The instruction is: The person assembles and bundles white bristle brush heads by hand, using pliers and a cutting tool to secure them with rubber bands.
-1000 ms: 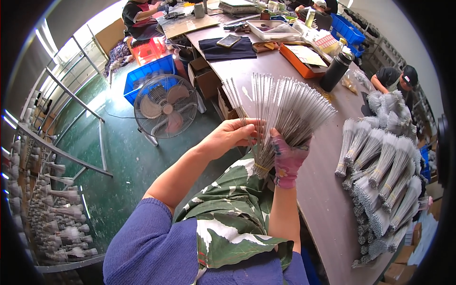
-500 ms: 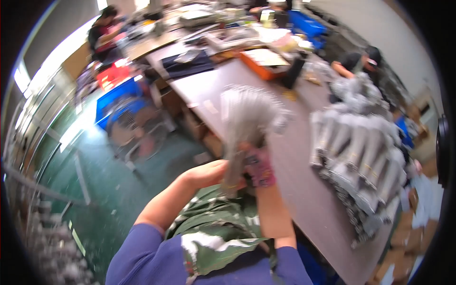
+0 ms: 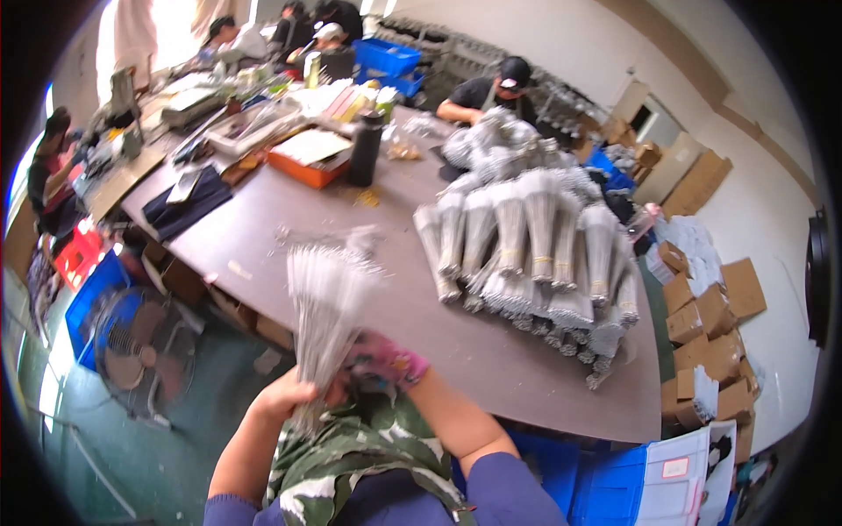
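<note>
A bundle of thin grey-white strands (image 3: 323, 294) stands upright in front of me, fanned out at its top and narrow toward the bottom. My left hand (image 3: 289, 393), bare, is closed round its lower part. On its other side, my right hand (image 3: 382, 359) wears a pink patterned glove and is closed against the bundle; its fingertips are partly hidden behind the strands. Some loose strands (image 3: 303, 235) lie on the brown table just beyond the bundle's top. To the right, a large pile of similar tied bundles (image 3: 535, 232) covers part of the table.
The brown table (image 3: 386, 280) also bears an orange box (image 3: 309, 158), a black bottle (image 3: 366, 147) and dark cloth (image 3: 198, 203). A floor fan (image 3: 145, 355) stands left. Blue bins (image 3: 610, 482) are near right; cardboard boxes (image 3: 702, 307) lie beyond. A co-worker (image 3: 495, 96) sits across the table.
My view has swung to the right, bringing the pile and boxes further into the picture. Both hands keep hold of the bundle, which now sits further left in view.
</note>
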Demonstrator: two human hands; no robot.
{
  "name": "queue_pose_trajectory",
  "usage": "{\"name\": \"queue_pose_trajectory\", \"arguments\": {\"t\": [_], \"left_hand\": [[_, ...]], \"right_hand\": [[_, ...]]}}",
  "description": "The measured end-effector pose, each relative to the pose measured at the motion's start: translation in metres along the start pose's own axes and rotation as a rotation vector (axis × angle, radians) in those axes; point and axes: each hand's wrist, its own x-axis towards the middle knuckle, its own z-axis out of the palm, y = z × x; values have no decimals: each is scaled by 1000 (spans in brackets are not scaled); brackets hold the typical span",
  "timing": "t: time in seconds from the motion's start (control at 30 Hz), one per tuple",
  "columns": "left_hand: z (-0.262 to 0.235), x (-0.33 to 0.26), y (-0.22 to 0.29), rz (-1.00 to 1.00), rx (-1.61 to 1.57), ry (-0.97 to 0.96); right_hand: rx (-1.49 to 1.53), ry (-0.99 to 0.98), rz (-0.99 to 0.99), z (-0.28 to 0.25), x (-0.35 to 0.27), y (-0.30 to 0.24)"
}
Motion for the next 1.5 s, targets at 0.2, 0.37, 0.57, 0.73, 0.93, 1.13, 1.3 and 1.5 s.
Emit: {"name": "queue_pose_trajectory", "arguments": {"t": [0.2, 0.37, 0.57, 0.73, 0.93, 1.13, 1.3, 1.5], "left_hand": [[17, 15, 20, -44, 79, 388], [16, 13, 17, 200, 170, 585], [16, -10, 41, 375, 50, 654], [19, -12, 46, 515, 1, 822], [27, -18, 51, 733, 78, 1005], [27, -27, 60, 749, 30, 1056], [22, -37, 59, 746, -145, 985], [24, -34, 59, 754, -67, 955]], "right_hand": [[39, 366, -196, 0, 0, 20], [963, -16, -140, 13, 28, 12], [252, 381, -190, 71, 52, -20], [176, 354, -119, 80, 72, -25], [151, 280, -107, 96, 87, -37], [289, 271, -55, 100, 93, -35], [292, 303, -7, 98, 91, -34], [337, 326, -7, 94, 87, -31]]}}
